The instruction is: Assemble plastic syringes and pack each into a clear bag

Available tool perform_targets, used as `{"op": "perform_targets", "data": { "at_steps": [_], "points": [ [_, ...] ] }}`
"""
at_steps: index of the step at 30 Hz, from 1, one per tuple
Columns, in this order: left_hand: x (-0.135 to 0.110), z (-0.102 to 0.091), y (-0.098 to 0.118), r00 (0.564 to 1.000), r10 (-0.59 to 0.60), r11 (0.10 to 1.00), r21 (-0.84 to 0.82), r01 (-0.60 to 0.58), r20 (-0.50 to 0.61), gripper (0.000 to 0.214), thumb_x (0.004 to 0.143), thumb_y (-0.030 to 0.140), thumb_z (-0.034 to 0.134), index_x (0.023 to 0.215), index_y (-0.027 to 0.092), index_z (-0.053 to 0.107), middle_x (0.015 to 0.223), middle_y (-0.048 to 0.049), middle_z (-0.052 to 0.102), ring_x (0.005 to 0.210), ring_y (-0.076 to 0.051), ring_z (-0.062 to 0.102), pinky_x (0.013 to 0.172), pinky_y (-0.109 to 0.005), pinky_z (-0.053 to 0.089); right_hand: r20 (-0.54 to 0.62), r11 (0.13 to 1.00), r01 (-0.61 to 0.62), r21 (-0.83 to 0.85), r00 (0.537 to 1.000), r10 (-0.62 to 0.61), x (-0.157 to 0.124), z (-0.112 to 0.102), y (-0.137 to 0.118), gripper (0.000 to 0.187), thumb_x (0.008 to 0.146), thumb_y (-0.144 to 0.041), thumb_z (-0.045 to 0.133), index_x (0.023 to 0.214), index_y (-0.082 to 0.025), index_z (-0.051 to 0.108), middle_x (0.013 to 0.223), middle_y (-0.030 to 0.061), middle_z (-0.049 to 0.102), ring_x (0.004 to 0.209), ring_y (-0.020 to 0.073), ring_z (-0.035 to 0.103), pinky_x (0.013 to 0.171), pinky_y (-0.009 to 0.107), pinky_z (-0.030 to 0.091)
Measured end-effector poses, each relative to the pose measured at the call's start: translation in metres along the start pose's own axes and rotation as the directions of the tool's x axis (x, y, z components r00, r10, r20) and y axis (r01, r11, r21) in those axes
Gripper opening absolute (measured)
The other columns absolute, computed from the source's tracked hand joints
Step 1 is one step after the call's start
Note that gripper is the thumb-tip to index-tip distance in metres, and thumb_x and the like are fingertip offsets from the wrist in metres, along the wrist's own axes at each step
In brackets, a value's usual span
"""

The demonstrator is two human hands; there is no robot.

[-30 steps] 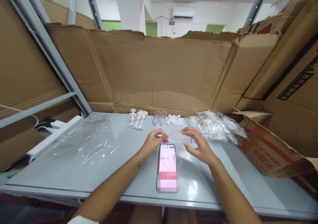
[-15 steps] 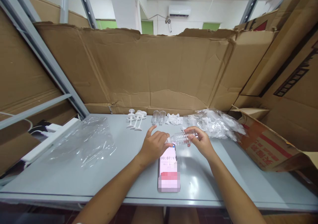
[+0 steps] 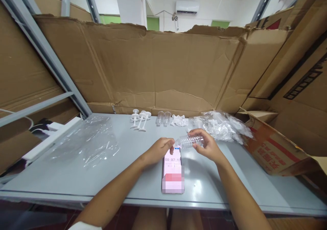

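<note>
Right hand (image 3: pixel 208 147) is gripping a clear ribbed tube (image 3: pixel 187 141) above the table (image 3: pixel 135 185), inside its near edge; long axis is running crosswise, narrow end meeting the pinching left hand (image 3: pixel 158 150).

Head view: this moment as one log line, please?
left hand: at narrow end of clear ribbed tube | right hand: holds tube's body | phone: lies on table
</note>
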State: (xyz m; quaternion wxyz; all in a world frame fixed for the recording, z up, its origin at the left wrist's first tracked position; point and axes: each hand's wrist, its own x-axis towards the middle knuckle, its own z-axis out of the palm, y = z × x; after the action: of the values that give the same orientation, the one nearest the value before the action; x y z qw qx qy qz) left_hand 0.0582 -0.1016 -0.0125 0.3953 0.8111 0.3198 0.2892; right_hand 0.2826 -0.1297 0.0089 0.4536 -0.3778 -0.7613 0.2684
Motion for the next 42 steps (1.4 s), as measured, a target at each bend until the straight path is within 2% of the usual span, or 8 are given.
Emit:
{"op": "perform_targets", "data": {
  "at_steps": [4, 9, 12, 16, 22, 26, 35, 42],
  "points": [
    [0.001, 0.003, -0.004, 0.99, -0.128, 0.955, -0.261, 0.141, 0.067, 0.053, 0.087, 0.052, 0.024, 0.062, 0.015, 0.053, 0.062, -0.003, 0.057, 0.064, -0.015, 0.053, 0.069, -0.028, 0.042, 0.029, 0.999, 0.042, -0.001, 0.999, -0.042, 0.0, 0.001, 0.001, 0.024, 0.076, -0.025, 0.057, 0.1, -0.024, 0.052, 0.1, 0.006, 0.055, 0.098, 0.0226, 0.053, 0.082, 0.037, 0.044],
    [-0.001, -0.002, 0.005, 0.995, -0.093, 0.972, -0.214, 0.1, 0.04, 0.043, 0.085, 0.049, 0.034, 0.072, 0.016, 0.058, 0.075, -0.0033, 0.062, 0.072, -0.016, 0.055, 0.071, -0.027, 0.042, 0.037, 1.0, -0.014, -0.009, 0.999, 0.014, 0.0, -0.002, 0.0, 0.024, 0.078, -0.027, 0.056, 0.101, -0.024, 0.052, 0.099, 0.0065, 0.056, 0.094, 0.0222, 0.054, 0.08, 0.037, 0.044],
    [-0.001, -0.004, 0.01, 0.998, -0.049, 0.996, -0.075, 0.052, 0.044, 0.034, 0.084, 0.044, 0.04, 0.079, 0.017, 0.061, 0.079, -0.0033, 0.064, 0.076, -0.017, 0.057, 0.071, -0.028, 0.043, 0.034, 0.998, -0.054, -0.02, 0.998, 0.055, 0.0, -0.004, -0.001, 0.021, 0.078, -0.03, 0.056, 0.098, -0.023, 0.054, 0.094, 0.006, 0.058, 0.086, 0.0212, 0.056, 0.074, 0.035, 0.046],
    [-0.001, -0.001, 0.009, 0.988, 0.088, 0.956, 0.288, -0.047, -0.13, 0.023, 0.081, 0.041, 0.049, 0.08, 0.022, 0.062, 0.083, -0.0003, 0.068, 0.083, -0.018, 0.057, 0.087, -0.035, 0.038, 0.008, 0.995, -0.095, -0.01, 0.995, 0.095, 0.001, -0.003, 0.002, 0.02, 0.078, -0.032, 0.057, 0.095, -0.022, 0.054, 0.087, 0.0041, 0.058, 0.079, 0.019, 0.056, 0.07, 0.032, 0.046],
    [-0.003, 0.004, 0.0, 0.885, 0.381, 0.765, 0.629, -0.14, -0.267, 0.02, 0.082, 0.034, 0.052, 0.094, 0.02, 0.06, 0.092, -0.0021, 0.069, 0.078, -0.016, 0.061, 0.097, -0.041, 0.029, -0.066, 0.956, -0.264, 0.125, 0.96, 0.274, 0.003, 0.007, 0.005, 0.02, 0.077, -0.035, 0.057, 0.091, -0.021, 0.055, 0.077, 0.001, 0.056, 0.06, 0.0133, 0.053, 0.053, 0.028, 0.047],
    [-0.003, 0.004, -0.002, 0.854, 0.45, 0.702, 0.694, -0.158, -0.261, 0.02, 0.084, 0.03, 0.049, 0.098, 0.019, 0.058, 0.097, -0.0039, 0.069, 0.081, -0.016, 0.062, 0.096, -0.04, 0.029, -0.073, 0.94, -0.296, 0.171, 0.947, 0.312, 0.004, 0.011, 0.003, 0.019, 0.077, -0.036, 0.056, 0.089, -0.02, 0.055, 0.073, 0.0001, 0.055, 0.054, 0.0119, 0.052, 0.048, 0.027, 0.046],
    [0.0, -0.003, 0.003, 0.964, 0.252, 0.844, 0.506, -0.176, -0.087, 0.023, 0.087, 0.033, 0.041, 0.089, 0.021, 0.061, 0.09, -0.0004, 0.069, 0.08, -0.015, 0.06, 0.095, -0.038, 0.031, -0.021, 0.986, -0.162, 0.034, 0.986, 0.163, 0.0, 0.0, 0.002, 0.024, 0.076, -0.033, 0.06, 0.097, -0.023, 0.054, 0.092, 0.0048, 0.058, 0.082, 0.0195, 0.056, 0.07, 0.033, 0.048],
    [-0.001, -0.003, 0.009, 0.988, 0.151, 0.941, 0.306, -0.146, 0.006, 0.037, 0.091, 0.032, 0.026, 0.078, 0.021, 0.06, 0.079, 0.0, 0.066, 0.08, -0.015, 0.057, 0.08, -0.029, 0.04, 0.039, 0.996, -0.061, 0.065, 0.998, 0.059, -0.002, -0.003, -0.007, 0.04, 0.075, -0.029, 0.061, 0.111, -0.027, 0.042, 0.103, 0.0057, 0.053, 0.092, 0.0208, 0.054, 0.08, 0.035, 0.046]
  ]
}}
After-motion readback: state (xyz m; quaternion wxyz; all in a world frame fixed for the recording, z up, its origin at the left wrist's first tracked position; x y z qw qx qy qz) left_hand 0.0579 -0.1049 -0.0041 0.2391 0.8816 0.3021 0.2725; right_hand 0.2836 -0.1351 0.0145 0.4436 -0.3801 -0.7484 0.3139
